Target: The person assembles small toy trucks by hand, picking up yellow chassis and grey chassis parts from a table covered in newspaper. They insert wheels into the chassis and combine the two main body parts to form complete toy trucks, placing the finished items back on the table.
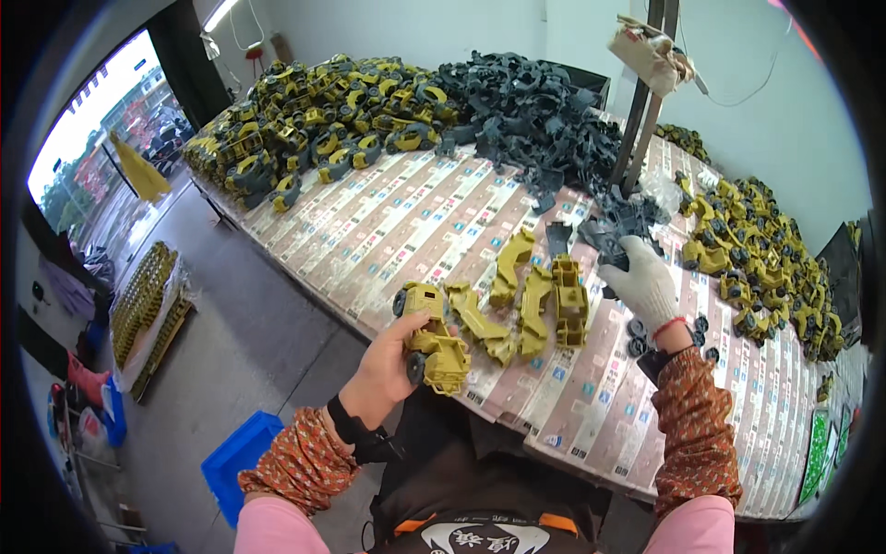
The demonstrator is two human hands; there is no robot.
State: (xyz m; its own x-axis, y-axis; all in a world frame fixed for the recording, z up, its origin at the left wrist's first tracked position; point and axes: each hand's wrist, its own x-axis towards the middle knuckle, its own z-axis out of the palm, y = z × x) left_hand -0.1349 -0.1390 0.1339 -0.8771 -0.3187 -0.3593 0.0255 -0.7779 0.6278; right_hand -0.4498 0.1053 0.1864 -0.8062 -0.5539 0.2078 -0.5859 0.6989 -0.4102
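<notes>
Table [351, 245] before us. Our left hand [377, 365], bare, curled around yellow toy truck [437, 355] at table's near edge. Our right hand [648, 288], gloved, half spread over dark plastic parts [616, 218]; we cannot tell if gripping any. Black wheels [637, 347] nearby.

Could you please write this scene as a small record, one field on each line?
Left hand: bare, holding a yellow toy vehicle with dark wheels
Right hand: white-gloved, at some dark grey parts; grip unclear
Between hands: loose yellow parts on the table
Below right hand: small black wheels
Far side: toy vehicle heap, dark grey heap
Lower left: blue bin
</notes>
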